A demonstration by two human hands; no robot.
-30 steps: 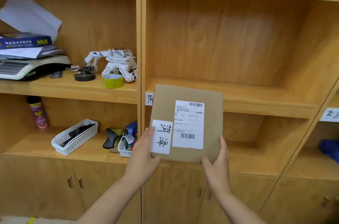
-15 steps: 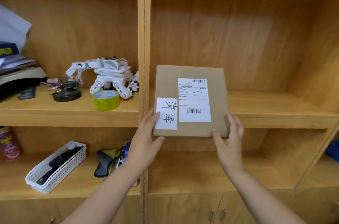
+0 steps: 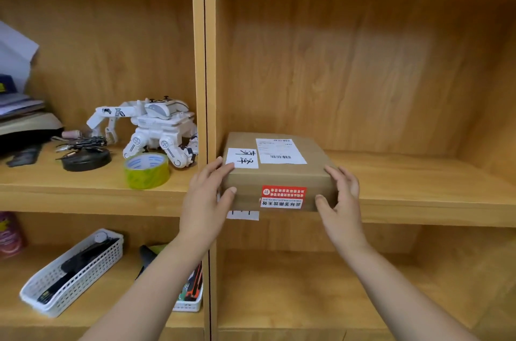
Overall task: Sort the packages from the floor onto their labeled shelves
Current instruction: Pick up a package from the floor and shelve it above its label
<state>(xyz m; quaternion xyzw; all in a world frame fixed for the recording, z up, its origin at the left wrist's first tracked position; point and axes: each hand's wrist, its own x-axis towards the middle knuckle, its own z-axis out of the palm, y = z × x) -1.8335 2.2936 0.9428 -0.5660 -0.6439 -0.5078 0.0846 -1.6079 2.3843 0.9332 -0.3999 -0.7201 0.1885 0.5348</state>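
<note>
We hold flat brown cardboard box [image 3: 279,173] on middle shelf [image 3: 418,201], left hand [image 3: 206,198] and right hand [image 3: 339,201] clamping side edges. Looks stiff, light; grip corners.

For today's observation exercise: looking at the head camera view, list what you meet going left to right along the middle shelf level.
Black round disc → roll of tape → white toy robot → left hand → cardboard box → right hand.

Brown package [image 3: 279,173] bears white labels and a red sticker [image 3: 283,192]; yellow-green tape roll [image 3: 146,170].
</note>
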